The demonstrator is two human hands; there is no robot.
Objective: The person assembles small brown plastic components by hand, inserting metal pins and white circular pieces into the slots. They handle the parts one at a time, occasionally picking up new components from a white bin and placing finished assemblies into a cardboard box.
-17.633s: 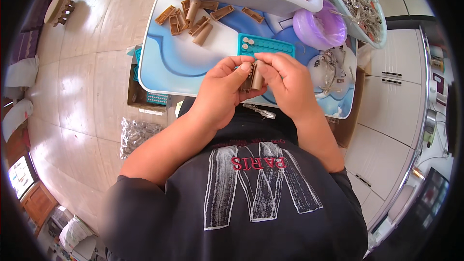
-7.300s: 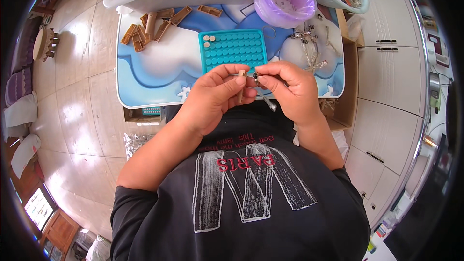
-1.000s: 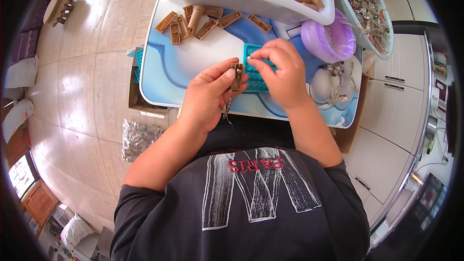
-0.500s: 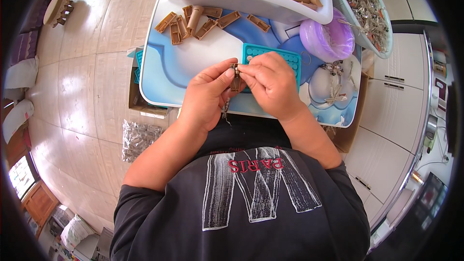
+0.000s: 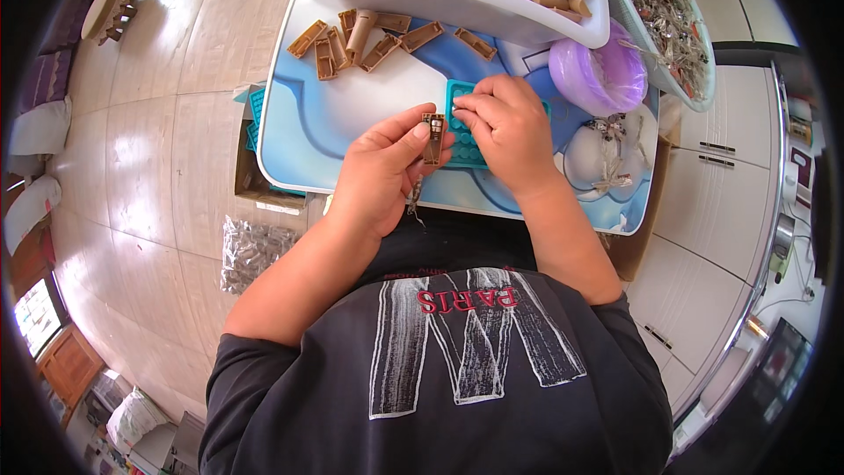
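My left hand (image 5: 374, 171) grips a small brown plastic casing (image 5: 432, 151), its hollow side up, between thumb and fingers. Two small whitish, shiny pieces sit inside near its far end. A thin silvery strand with wires (image 5: 413, 196) hangs below that hand. To the right, my right hand (image 5: 512, 127) is over a teal tray (image 5: 466, 155) with rows of round pockets. Its thumb and fingers are pinched together at the tray's far left corner; whatever is between them is too small to make out. The hand covers much of the tray.
Several brown casings (image 5: 381, 52) lie at the table's far left. Behind stands a white bin (image 5: 457, 2) heaped with more. A purple bowl (image 5: 571, 79), silvery wired pieces (image 5: 611, 178) and a pale basket (image 5: 706, 79) of similar pieces are at right. A bagged bundle (image 5: 251, 255) lies on the floor.
My right hand has moved from the casing to the right, over the teal tray. The casing stays in my left hand, its inside now uncovered.
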